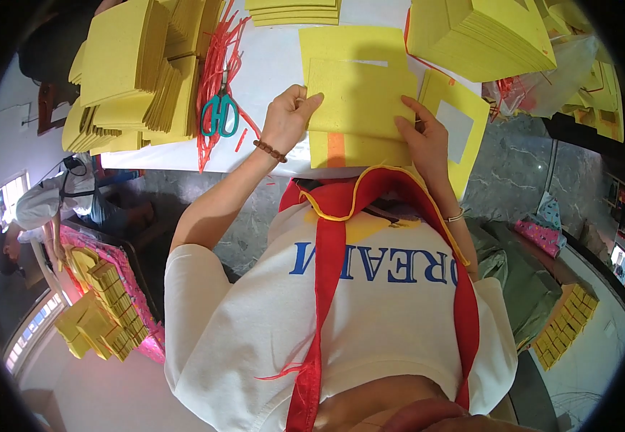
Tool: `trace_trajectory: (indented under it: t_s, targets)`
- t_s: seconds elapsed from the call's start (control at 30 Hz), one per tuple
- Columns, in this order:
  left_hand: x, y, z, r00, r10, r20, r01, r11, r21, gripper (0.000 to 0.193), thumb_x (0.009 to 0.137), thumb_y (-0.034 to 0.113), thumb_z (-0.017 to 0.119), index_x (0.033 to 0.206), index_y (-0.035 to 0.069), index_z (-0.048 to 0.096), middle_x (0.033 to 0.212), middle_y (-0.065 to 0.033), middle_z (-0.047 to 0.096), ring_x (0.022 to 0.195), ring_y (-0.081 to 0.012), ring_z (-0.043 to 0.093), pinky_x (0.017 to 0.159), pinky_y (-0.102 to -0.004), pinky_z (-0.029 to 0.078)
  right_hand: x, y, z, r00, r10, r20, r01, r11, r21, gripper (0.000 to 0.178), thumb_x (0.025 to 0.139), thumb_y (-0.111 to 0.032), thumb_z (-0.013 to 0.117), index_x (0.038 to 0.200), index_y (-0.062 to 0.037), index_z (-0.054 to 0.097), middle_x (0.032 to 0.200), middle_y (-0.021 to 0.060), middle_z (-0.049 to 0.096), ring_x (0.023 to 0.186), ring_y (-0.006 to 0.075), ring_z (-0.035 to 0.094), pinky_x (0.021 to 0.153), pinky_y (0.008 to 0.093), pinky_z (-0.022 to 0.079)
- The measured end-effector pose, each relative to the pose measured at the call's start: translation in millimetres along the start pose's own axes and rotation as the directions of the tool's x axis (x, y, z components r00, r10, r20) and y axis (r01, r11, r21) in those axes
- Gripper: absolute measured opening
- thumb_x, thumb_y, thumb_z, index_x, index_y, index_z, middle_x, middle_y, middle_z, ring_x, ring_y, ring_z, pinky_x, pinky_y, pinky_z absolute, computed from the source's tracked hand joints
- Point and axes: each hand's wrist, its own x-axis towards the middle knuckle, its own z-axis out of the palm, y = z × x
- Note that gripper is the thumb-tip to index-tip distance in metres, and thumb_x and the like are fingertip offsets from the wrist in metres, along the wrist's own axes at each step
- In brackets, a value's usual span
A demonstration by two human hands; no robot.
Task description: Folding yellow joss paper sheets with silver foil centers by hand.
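My left hand (288,115) pinches the left edge of a yellow paper sheet (363,97), thumb on top and fingers curled under. At the sheet's right edge is my right hand (425,135), its thumb and forefinger resting on the paper and the other fingers tucked behind. Below it lies more yellow paper (381,151) with an orange strip (336,149); another yellow piece (352,42) shows beyond. Whether these are one folded piece or several layers, I cannot tell. Beside my right hand rests a yellow sheet with a white panel (455,129).
Teal-handled scissors (219,117) lie on red ties (220,54) to the left. Stacks of yellow paper (121,54) stand at the far left, with another stack (481,36) at the far right beside a clear plastic bag (542,79). A person (57,198) is at the left.
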Motion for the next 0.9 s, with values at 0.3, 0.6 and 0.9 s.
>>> trace_trajectory:
  t_s: [0.3, 0.6, 0.9]
  targets:
    - [-5.0, 7.6, 5.1, 0.999, -0.010, -0.047, 0.005, 0.996, -0.090, 0.020, 0.086, 0.017, 0.062, 0.088, 0.002, 0.050, 0.055, 0.0024, 0.049, 0.047, -0.0030, 0.039, 0.042, -0.0225, 0.029, 1.5, -1.9, 1.0, 1.000, -0.017, -0.016, 0.016, 0.997, -0.069, 0.037, 0.077, -0.017, 0.065, 0.113, -0.0075, 0.062, 0.057, 0.0017, 0.049, 0.052, 0.0094, 0.042, 0.050, 0.0255, 0.036]
    - [-21.0, 50.5, 2.8, 0.796, 0.603, 0.046, -0.522, 0.647, 0.556, 0.036, 0.081, 0.018, 0.065, 0.111, 0.004, 0.051, 0.081, -0.0060, 0.060, 0.075, -0.0199, 0.057, 0.065, -0.0336, 0.042, 0.7, -7.7, 1.4, 0.999, -0.007, -0.033, 0.004, 0.995, -0.104, 0.036, 0.078, -0.015, 0.064, 0.112, -0.0059, 0.062, 0.060, 0.0041, 0.053, 0.053, 0.0102, 0.043, 0.051, 0.0260, 0.038]
    - [-18.9, 33.2, 44.7, 0.619, 0.519, 0.590, -0.751, 0.169, 0.638, 0.069, 0.078, 0.046, 0.060, 0.135, 0.012, 0.039, 0.138, -0.0114, 0.039, 0.129, -0.0311, 0.032, 0.105, -0.0480, 0.023, 1.6, -7.0, 1.8, 1.000, -0.006, -0.022, 0.003, 0.994, -0.110, 0.037, 0.078, -0.016, 0.065, 0.112, -0.0047, 0.062, 0.065, 0.0082, 0.060, 0.056, 0.0108, 0.050, 0.054, 0.0265, 0.042]
